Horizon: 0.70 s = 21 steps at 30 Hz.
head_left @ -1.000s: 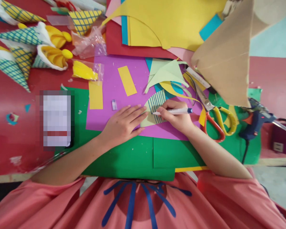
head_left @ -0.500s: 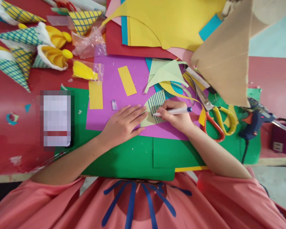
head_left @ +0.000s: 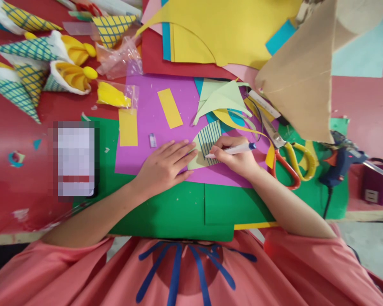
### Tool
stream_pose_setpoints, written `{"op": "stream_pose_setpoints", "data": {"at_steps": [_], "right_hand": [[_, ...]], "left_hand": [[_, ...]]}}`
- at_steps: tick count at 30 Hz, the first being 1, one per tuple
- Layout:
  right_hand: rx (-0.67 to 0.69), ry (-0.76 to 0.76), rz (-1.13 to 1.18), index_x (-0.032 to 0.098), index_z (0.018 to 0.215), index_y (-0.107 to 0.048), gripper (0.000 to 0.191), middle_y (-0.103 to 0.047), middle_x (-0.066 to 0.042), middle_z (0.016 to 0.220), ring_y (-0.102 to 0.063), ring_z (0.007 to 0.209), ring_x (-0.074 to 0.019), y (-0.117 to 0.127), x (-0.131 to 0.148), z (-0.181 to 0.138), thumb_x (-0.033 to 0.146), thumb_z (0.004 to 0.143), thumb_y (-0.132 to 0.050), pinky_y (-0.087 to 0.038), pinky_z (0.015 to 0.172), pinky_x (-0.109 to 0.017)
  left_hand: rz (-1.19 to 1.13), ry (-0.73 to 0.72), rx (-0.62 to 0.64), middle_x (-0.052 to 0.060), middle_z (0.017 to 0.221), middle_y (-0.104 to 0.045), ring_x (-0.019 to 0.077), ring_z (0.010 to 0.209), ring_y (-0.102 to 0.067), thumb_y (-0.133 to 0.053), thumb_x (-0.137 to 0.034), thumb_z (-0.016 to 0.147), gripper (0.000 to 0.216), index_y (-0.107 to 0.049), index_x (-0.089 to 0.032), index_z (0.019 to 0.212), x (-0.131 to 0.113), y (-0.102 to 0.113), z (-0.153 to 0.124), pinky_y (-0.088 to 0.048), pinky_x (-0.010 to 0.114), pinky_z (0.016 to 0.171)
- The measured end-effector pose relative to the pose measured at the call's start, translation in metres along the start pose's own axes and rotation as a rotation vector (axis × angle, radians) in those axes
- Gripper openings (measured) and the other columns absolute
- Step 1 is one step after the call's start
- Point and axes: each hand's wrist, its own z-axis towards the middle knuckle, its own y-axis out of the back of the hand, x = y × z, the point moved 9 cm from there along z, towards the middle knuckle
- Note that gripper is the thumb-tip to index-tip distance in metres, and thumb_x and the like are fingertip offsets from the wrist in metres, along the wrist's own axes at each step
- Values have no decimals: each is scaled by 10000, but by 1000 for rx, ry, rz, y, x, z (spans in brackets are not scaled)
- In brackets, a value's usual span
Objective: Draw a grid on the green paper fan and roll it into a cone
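Observation:
My right hand (head_left: 236,156) grips a white pen with a blue cap (head_left: 234,149), its tip resting on a pale green paper piece (head_left: 207,142) marked with several dark blue parallel lines. My left hand (head_left: 166,163) lies flat with fingers stretched out, pressing the left edge of that paper piece onto a purple sheet (head_left: 153,123). The purple sheet rests on green paper (head_left: 178,208) at the table's near edge.
Yellow-and-orange-handled scissors (head_left: 290,159) and a blue glue gun (head_left: 341,163) lie to the right. A brown paper cone (head_left: 303,80) stands behind them. Patterned paper cones with yellow fillings (head_left: 51,63) sit far left, yellow sheets (head_left: 230,29) at the back, a pixelated phone-like object (head_left: 75,159) left.
The pen tip has moved slightly down and to the right along the striped paper. My left hand has stayed in place.

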Motion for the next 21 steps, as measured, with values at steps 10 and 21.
{"op": "stream_pose_setpoints", "data": {"at_steps": [10, 21], "right_hand": [[30, 20, 15, 162, 525, -494, 294, -495, 40, 505, -416, 474, -56, 0, 3, 0, 220, 806, -561, -322, 479, -209], [121, 70, 14, 164, 501, -452, 320, -414, 54, 472, -355, 457, -49, -7, 10, -1, 210, 802, -549, -269, 454, -213]], "left_hand": [[-21, -4, -11, 83, 1412, -489, 241, 1321, -437, -469, -332, 923, 474, -441, -181, 1371, 0, 0, 0, -353, 433, 1101], [-9, -7, -17, 79, 1423, -476, 244, 1321, -437, -460, -343, 928, 477, -434, -182, 1376, 1, 0, -1, -355, 432, 1097]]}}
